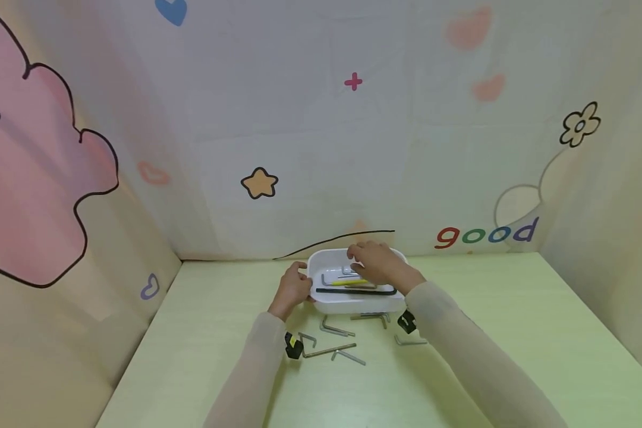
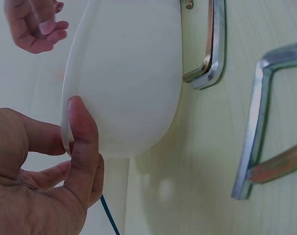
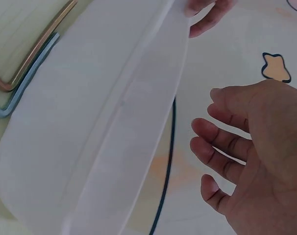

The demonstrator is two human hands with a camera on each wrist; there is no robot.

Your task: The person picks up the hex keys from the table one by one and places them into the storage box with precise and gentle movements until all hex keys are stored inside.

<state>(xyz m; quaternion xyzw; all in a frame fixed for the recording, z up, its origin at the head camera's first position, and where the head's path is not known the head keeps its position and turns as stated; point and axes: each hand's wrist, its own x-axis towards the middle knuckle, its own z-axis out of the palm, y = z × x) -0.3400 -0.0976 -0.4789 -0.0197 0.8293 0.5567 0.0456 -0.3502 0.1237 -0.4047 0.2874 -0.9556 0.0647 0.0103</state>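
Observation:
A white plastic box point(image 1: 353, 307) stands near the back of the table with several hex keys lying in it, among them a long black hex key point(image 1: 353, 291) and one with a yellow part point(image 1: 348, 283). My left hand point(image 1: 292, 286) pinches the box's left rim between thumb and fingers, as the left wrist view also shows. Above the box hovers my right hand point(image 1: 377, 263). Its fingers are loosely bent and apart, with nothing between them in the right wrist view.
Several loose hex keys lie on the table before the box, including a long brownish hex key point(image 1: 329, 351), a silver hex key point(image 1: 350, 357) and another at the right point(image 1: 411, 342). A printed cloth wall point(image 1: 310, 148) rises directly behind the table point(image 1: 487, 333).

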